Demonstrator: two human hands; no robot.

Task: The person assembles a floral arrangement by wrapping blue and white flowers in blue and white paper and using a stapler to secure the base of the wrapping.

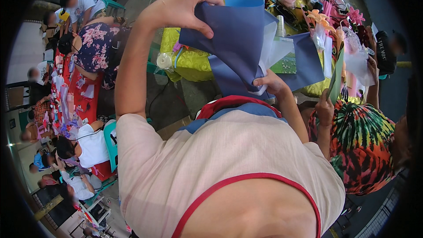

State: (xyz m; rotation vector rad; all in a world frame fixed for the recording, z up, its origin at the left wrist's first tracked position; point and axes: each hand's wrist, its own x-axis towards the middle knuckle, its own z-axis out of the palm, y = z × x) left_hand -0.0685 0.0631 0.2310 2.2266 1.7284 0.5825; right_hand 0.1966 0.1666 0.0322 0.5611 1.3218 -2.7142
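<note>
A dark blue sheet of wrapping paper (235, 37) is rolled into a cone in front of me. My left hand (183, 6) pinches its upper left edge between thumb and fingers. At the narrow lower end, my right hand (274, 83) is closed around the gathered paper. Whitish translucent paper (274, 44) shows along the right side of the cone; what else is inside is hidden. Beneath and to the right, another blue sheet (306, 55) lies spread on the table, next to a green printed packet (285, 64).
A yellow-green cloth (194, 67) covers the table, crowded with craft materials. A clear roll (164, 61) sits at its left edge. Orange artificial flowers (320, 19) stand at right. Close on my right is a person in a tie-dye shirt (361, 145). People surround a red-covered table (89, 101) at left.
</note>
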